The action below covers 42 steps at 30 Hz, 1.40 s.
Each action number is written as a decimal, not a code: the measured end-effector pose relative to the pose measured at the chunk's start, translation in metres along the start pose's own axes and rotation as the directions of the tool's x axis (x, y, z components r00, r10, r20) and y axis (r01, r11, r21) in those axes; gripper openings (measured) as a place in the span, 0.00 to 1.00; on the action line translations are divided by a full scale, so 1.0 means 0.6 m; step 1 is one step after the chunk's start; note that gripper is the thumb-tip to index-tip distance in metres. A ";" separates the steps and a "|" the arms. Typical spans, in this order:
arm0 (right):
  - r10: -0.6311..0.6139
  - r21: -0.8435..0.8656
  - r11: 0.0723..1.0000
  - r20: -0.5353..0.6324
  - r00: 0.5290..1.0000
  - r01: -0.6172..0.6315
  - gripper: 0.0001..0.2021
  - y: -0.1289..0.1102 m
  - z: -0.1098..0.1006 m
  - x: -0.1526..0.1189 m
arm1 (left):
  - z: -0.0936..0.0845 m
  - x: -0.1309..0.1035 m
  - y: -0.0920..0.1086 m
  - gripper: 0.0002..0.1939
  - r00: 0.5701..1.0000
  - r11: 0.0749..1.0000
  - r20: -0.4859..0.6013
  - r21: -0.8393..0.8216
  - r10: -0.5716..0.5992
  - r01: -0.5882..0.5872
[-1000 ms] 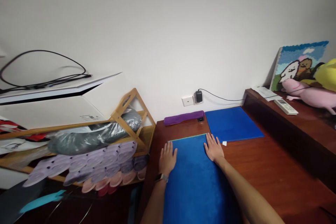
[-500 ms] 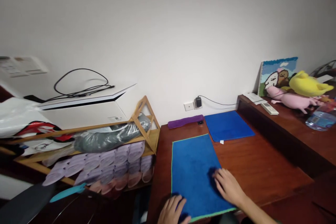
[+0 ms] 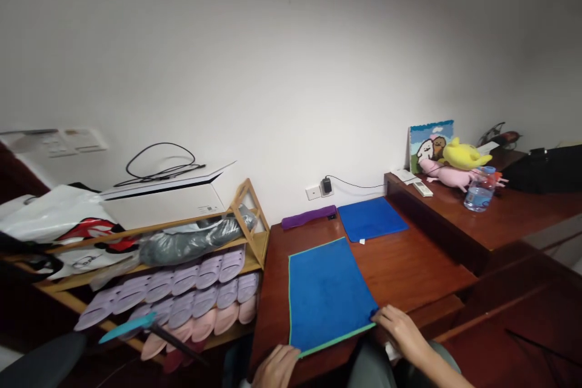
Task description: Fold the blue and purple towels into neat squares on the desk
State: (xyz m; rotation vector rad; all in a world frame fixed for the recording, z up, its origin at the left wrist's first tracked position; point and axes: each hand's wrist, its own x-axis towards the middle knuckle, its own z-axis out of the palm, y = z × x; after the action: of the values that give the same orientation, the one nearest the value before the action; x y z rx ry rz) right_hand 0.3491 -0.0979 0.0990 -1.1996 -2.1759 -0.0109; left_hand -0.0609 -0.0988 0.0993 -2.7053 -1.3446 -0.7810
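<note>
A blue cloth [image 3: 327, 291] with green stitched edging lies flat on the brown wooden desk [image 3: 395, 260]. At its near left corner is my left hand [image 3: 276, 367], fingers curled together over the corner. My right hand [image 3: 400, 328] is closed on the near right corner, where the fabric bunches a little at the fingertips. The thumbs are mostly hidden. Farther back on the desk lie a folded darker blue cloth [image 3: 370, 218] with a white tag and a rolled purple cloth [image 3: 309, 216].
To the left, a wooden rack [image 3: 254, 224] carries several slippers [image 3: 207, 273], a wrapped grey bundle and a white box [image 3: 168, 203]. On the raised shelf at right stand a plastic bottle [image 3: 479, 194], plush toys [image 3: 464, 154], a remote [image 3: 422, 188] and a picture. A charger [image 3: 326, 185] is plugged into the wall.
Both hands have moved toward the cloth's near edge and closed on its two near corners. The right hand was lying spread on the cloth's right side before. The view has shifted right.
</note>
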 end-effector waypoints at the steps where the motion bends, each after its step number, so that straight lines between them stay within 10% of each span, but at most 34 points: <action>1: 0.019 0.041 0.999 -0.004 1.000 -0.018 0.21 -0.001 -0.029 0.006 | -0.020 0.016 0.010 0.18 0.999 0.999 -0.033 -0.042 -0.029 0.028; 12: 0.092 0.132 0.989 -0.157 0.983 -0.072 0.16 0.012 -0.420 0.103 | -0.299 0.302 0.181 0.10 0.980 0.922 -0.193 -0.387 -0.042 -0.037; 17: 0.185 0.125 0.979 -0.187 0.965 -0.164 0.17 0.067 -0.525 0.151 | -0.330 0.433 0.218 0.16 0.991 0.869 -0.117 -0.495 -0.067 0.000; 24: 0.241 -0.016 0.968 -0.205 0.949 -0.250 0.12 0.254 -0.500 0.259 | -0.220 0.611 0.175 0.19 0.998 0.831 0.023 -0.554 -0.055 0.058; 33: 0.345 -0.080 0.911 -0.391 0.853 -0.405 0.12 0.451 -0.451 0.501 | -0.085 0.860 0.076 0.18 0.963 0.890 -0.221 -0.454 -0.156 0.041; 37: 0.343 -0.064 0.912 -0.421 0.840 -0.405 0.14 0.528 -0.393 0.485 | -0.006 0.875 0.059 0.15 0.958 0.926 -0.243 -0.374 -0.149 0.049; 42: 0.513 -0.080 0.825 -0.310 0.801 -0.560 0.16 0.602 -0.236 0.352 | 0.153 0.806 0.065 0.11 0.986 0.965 -0.148 -0.261 -0.081 0.040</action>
State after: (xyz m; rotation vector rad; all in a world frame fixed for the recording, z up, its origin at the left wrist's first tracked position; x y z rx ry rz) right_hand 0.6197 0.2290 0.2208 -1.7690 -1.5524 -0.1163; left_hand 0.2508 0.2569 0.2413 -2.7241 -1.3840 -1.2271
